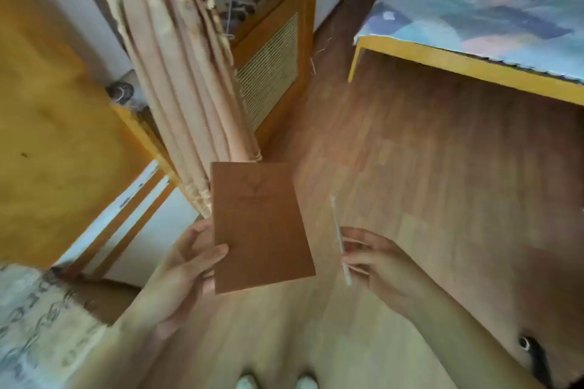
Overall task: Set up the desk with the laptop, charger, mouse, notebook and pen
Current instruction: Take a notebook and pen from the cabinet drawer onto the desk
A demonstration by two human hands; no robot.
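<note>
A brown notebook (260,224) with a faint emblem on its cover is held upright above the wooden floor. My left hand (186,265) grips its lower left edge, thumb across the cover. To the right, my right hand (376,262) pinches a thin white pen (339,240) between fingertips, the pen pointing up and away. The two hands are apart, with the notebook between them. No laptop, charger or mouse is visible.
A yellow wooden desk surface (53,136) fills the left. A peach curtain (183,73) hangs beside it, with a slatted wooden cabinet (271,73) behind. A yellow-framed bed (474,66) with a patterned blue cover stands at the upper right. A patterned cloth (34,322) lies at the lower left.
</note>
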